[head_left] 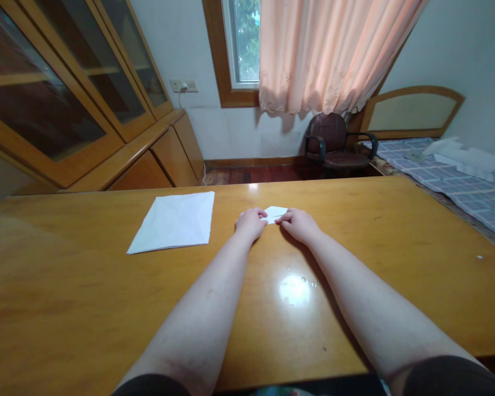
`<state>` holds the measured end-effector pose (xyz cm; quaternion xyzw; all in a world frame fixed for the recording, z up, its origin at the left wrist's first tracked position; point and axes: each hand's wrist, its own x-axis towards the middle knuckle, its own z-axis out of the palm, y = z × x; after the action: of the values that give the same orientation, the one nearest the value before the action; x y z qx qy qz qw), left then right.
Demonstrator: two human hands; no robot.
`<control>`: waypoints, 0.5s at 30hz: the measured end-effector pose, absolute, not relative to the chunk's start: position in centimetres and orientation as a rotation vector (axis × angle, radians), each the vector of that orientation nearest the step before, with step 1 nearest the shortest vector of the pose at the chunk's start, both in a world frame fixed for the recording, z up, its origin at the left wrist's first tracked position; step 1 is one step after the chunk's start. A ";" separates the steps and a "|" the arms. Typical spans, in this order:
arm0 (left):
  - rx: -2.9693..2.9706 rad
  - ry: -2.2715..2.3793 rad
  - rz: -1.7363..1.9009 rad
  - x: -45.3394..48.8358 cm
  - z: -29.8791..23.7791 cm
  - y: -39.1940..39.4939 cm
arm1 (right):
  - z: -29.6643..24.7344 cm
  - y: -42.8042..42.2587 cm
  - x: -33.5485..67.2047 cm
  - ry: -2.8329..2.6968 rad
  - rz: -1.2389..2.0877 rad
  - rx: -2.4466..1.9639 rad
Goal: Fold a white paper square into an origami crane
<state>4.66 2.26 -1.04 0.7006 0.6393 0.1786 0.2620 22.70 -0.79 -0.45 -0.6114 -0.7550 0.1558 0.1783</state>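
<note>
A small piece of folded white paper [274, 212] lies on the wooden table between both hands. My left hand [251, 223] holds its left end, thumb and fingers closed over the edge. On the other side, my right hand [300, 224] is closed on the right end, with fingertips pressing near the paper's middle. A dark fold line or gap runs across the paper. Its two ends are hidden under my fingers. Off to the left of my left hand lies a stack of square white paper sheets [174, 223] with faint diagonal creases.
The glossy wooden table [86, 308] fills the lower view. Past its far edge stand a dark red armchair [334, 140] and a window with a pink curtain [313, 55]. A glass-door cabinet [119, 132] is at left, a bed [457, 176] at right.
</note>
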 end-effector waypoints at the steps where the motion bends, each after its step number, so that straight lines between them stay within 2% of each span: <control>1: 1.885 1.715 0.488 4.6 -1.2 2.4 | -0.4 -0.7 22.8 -2.109 0.431 -1.772; 15: 1.877 1.674 0.463 4.5 -1.4 2.4 | -0.1 -0.8 22.9 -2.074 0.248 -1.938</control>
<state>4.53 2.38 -1.43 0.7028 0.6269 0.1735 0.2880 22.95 -0.76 -0.11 -0.6728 -0.7202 0.0861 0.1457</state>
